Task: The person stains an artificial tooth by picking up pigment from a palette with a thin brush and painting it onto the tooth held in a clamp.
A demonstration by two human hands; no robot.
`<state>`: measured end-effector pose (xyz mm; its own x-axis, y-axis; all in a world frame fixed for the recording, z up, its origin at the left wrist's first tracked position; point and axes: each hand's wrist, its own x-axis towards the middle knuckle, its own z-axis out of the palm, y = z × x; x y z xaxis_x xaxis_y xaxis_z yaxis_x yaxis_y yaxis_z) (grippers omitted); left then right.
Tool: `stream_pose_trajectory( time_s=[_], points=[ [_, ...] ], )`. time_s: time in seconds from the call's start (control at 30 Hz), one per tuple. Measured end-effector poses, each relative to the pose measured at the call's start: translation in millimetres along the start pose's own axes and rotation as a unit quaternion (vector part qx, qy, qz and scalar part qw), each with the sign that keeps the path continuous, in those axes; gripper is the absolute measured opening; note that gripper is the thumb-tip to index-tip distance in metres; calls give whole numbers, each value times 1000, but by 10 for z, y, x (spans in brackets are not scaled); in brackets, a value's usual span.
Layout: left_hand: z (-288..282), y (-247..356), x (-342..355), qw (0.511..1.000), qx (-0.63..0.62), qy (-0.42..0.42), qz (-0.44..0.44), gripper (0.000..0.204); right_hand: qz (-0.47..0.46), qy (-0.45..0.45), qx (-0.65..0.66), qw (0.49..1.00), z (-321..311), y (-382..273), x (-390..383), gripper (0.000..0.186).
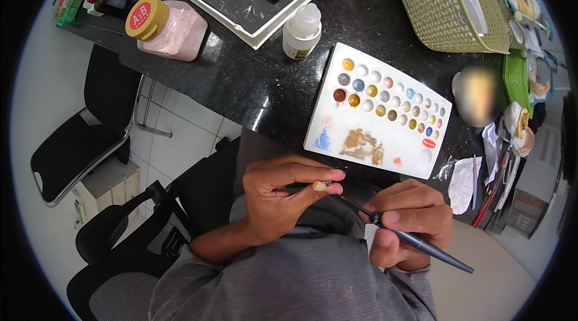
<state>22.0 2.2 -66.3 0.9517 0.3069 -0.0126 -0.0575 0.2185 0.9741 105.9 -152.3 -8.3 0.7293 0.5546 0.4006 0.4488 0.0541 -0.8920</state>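
My left hand is closed in a pinch, thumb against fingers, in front of my grey shirt. At its fingertips sits a small cream tooth-shaped piece, like a dental crown. My right hand grips a slim paintbrush with a dark grey tapering handle. The brush's thin front end points left toward the crown; whether its tip touches is too small to tell. Just beyond both hands lies a white palette with rows of coloured wells. Brown, blue and pink smears mark its near part.
A small white bottle stands behind the palette, and a pink-filled jar with a yellow lid is farther left. At the right are a green basket, a blurred round container, crumpled tissue and several slim tools.
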Motion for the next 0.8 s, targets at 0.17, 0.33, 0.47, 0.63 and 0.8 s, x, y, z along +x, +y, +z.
stream_pose_trajectory(
  time_s=[0.17, 0.33, 0.47, 0.63, 0.8],
  points=[
    [24, -7, -18, 1000, -2, 19, 6, 18, -50, 28, -7, 998, 108, 99, 52, 19],
    [15, -20, -5, 1000, 5, 16, 20, 19, -64, 25, -11, 998, 144, 128, 49, 17],
    [8, -8, -2, 1000, 3, 12, 15, 19, -62, 27, -12, 998, 161, 125, 63, 16],
    [12, -7, 7, 1000, 6, 12, 14, 20, -71, 22, -14, 997, 166, 130, 79, 15],
    [8, -6, 7, 1000, 0, 12, 11, 19, -66, 19, -18, 997, 164, 125, 69, 16]
  ],
)
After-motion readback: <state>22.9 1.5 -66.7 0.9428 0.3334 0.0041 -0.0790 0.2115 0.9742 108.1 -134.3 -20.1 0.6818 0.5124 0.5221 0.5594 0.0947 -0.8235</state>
